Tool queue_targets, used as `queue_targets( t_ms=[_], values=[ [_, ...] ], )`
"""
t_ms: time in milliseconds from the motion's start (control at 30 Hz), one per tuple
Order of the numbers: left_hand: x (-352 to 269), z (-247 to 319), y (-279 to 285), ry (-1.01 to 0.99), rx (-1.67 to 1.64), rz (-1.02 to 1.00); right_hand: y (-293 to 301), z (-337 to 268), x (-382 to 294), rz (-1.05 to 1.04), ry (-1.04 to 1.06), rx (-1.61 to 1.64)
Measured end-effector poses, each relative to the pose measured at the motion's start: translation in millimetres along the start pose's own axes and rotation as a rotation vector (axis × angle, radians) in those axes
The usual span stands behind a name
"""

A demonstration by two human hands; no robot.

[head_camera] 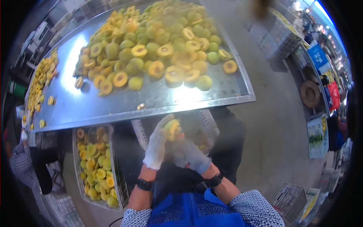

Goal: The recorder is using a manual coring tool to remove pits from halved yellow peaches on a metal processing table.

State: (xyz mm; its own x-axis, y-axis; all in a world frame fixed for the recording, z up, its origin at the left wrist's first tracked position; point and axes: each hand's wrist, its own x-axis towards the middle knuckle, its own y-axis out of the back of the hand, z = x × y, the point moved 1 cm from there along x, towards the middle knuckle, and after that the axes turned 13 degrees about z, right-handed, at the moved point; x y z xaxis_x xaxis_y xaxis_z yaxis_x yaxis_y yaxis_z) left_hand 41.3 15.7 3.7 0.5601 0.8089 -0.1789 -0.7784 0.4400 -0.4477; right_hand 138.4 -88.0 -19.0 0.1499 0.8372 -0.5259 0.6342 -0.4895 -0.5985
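Observation:
Below the near edge of the metal table (119, 105), my left hand (157, 144) in a white glove holds a yellow-green halved fruit (172, 130), perhaps a peach or apricot. My gloved right hand (192, 154) is closed around a small tool whose red part touches the cut side of the fruit; its shape is blurred and mostly hidden. A crate (208, 124) stands under both hands, its inside partly hidden. On the table lies a large heap of whole and halved fruit (136, 63), some halves with stones in them.
A crate of fruit halves (111, 170) stands on the floor to the left. More fruit pieces (38, 88) lie along the table's left side, near a person in striped clothing (24, 167). Stacked crates (276, 37), a straw hat (310, 93) and an empty crate (289, 200) are to the right.

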Motion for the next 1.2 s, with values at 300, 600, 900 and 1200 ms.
queue_targets(
  t_ms=[300, 600, 900, 1200],
  values=[
    [-1, -15, 11, -0.160, 0.256, 0.147, -10, 8, 5, -0.049, -0.118, 0.041],
    [7, -29, 24, 0.089, 0.029, 0.422, -9, -1, 5, 0.301, 0.613, -0.889],
    [8, -32, 26, -0.110, 0.343, 0.405, -6, 2, 12, 0.310, 0.543, -1.093],
    [11, -10, 25, -0.121, 0.732, 0.308, 0, -1, 16, 0.284, 0.531, -1.182]
  ],
)
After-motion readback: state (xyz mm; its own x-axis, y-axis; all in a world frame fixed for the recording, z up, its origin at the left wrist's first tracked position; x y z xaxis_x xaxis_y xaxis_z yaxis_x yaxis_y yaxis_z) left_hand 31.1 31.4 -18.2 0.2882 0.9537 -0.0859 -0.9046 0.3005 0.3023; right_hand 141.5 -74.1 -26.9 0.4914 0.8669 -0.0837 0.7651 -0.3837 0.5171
